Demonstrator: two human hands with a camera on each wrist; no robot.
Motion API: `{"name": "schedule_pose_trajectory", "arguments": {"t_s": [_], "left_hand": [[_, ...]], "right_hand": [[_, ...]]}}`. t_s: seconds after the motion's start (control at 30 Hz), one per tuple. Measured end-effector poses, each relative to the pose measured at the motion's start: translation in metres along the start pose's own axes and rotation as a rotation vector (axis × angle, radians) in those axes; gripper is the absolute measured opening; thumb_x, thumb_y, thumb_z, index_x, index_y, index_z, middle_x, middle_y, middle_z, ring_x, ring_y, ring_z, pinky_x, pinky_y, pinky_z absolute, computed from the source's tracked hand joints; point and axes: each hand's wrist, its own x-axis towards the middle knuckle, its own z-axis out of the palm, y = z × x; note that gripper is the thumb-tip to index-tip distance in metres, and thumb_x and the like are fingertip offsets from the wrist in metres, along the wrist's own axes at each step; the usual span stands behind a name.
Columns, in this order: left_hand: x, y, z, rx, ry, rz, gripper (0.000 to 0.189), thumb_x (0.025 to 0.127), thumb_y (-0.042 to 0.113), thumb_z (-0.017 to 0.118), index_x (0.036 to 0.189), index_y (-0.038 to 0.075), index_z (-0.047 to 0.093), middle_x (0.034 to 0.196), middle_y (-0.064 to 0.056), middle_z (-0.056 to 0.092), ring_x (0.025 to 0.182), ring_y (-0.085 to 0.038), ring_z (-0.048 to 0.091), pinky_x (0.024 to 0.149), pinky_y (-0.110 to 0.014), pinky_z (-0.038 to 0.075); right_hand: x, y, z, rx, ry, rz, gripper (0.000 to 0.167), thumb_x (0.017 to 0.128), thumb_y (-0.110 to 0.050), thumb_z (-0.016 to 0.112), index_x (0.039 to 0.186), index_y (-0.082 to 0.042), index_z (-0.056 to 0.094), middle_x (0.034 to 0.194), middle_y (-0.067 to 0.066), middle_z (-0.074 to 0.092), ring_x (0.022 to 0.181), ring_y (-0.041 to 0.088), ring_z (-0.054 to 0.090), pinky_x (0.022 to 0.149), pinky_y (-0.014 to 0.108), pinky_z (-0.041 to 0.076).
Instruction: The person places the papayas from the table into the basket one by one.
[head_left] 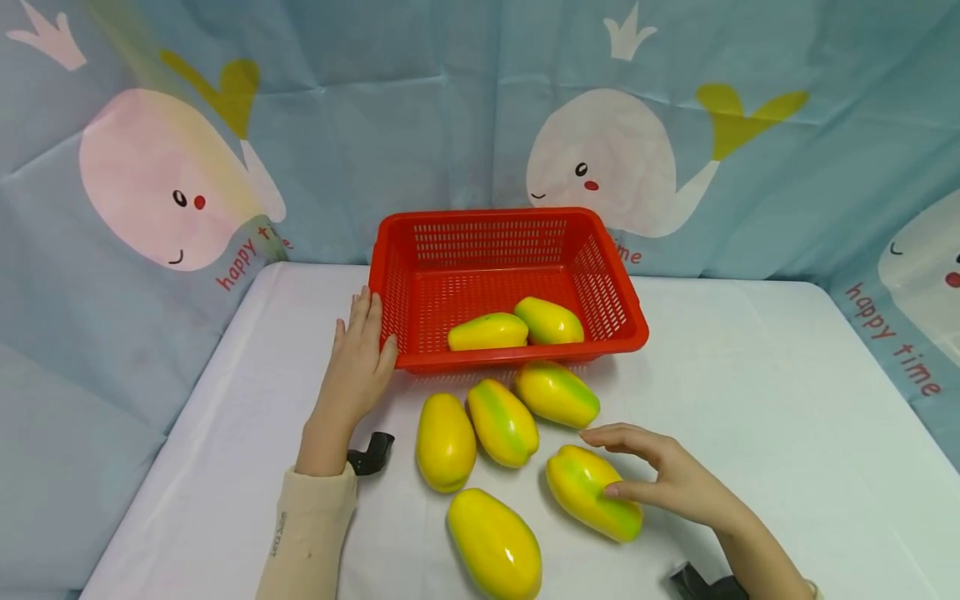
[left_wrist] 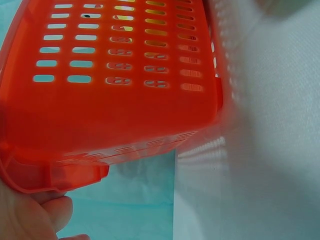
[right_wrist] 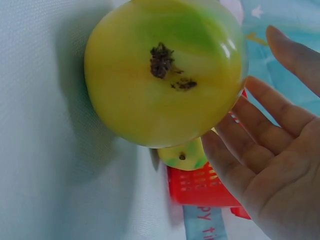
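My left hand (head_left: pixel 356 367) rests along the left rim of a red plastic basket (head_left: pixel 517 357), fingers straight and thumb at the front corner. In the left wrist view its fingertips (left_wrist: pixel 60 212) lie by the rim. My right hand (head_left: pixel 671 475) is spread around a yellow-green papaya (head_left: pixel 588 492) on the table, thumb over its side and fingers arched past its far end. In the right wrist view this papaya (right_wrist: pixel 165 95) shows its dark stem mark, with the fingers beside it. Two papayas (head_left: pixel 487 332) lie inside the basket, at its front.
Several more papayas lie on the white table (head_left: pixel 750 375): one before the basket (head_left: pixel 557 394), two left of it (head_left: pixel 502 422) (head_left: pixel 446 442), and one nearest me (head_left: pixel 495 542). A blue whale-print curtain (head_left: pixel 405 125) hangs behind. Black wrist devices (head_left: pixel 371 454) show beside both wrists.
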Motion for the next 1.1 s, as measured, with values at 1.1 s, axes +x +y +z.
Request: {"name": "schedule_pose_trajectory", "arguments": {"t_s": [1.1], "left_hand": [[0.0004, -0.0012, 0.0, 0.003, 0.002, 0.018, 0.06, 0.098, 0.022, 0.04, 0.146, -0.008, 0.02, 0.155, -0.021, 0.01, 0.143, -0.034, 0.007, 0.11, -0.059, 0.005]], "right_hand": [[0.0011, 0.0072, 0.0046, -0.068, -0.032, 0.145, 0.049, 0.083, -0.027, 0.073, 0.129, -0.019, 0.057, 0.128, -0.002, 0.058, 0.116, 0.012, 0.051, 0.098, 0.028, 0.042]]}}
